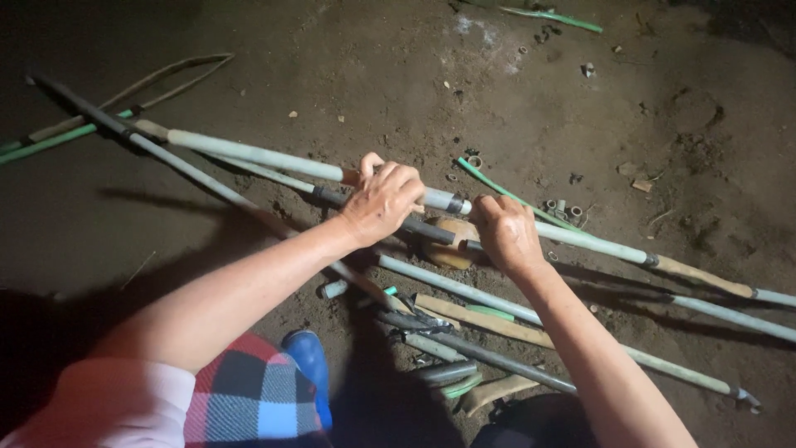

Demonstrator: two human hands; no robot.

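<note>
My left hand is closed around a long pale green-grey pole near a dark taped joint. My right hand grips the same pole just to the right of that joint. The pole runs from the upper left to the lower right over a dirt floor. Under my hands lies a round tan object, partly hidden. More poles lie crossed below, among them a thin dark one and a tan one.
Several loose poles and short cut tube pieces are scattered on the dirt floor. A thin green stick lies at the top. A blue shoe tip and plaid cloth show at the bottom.
</note>
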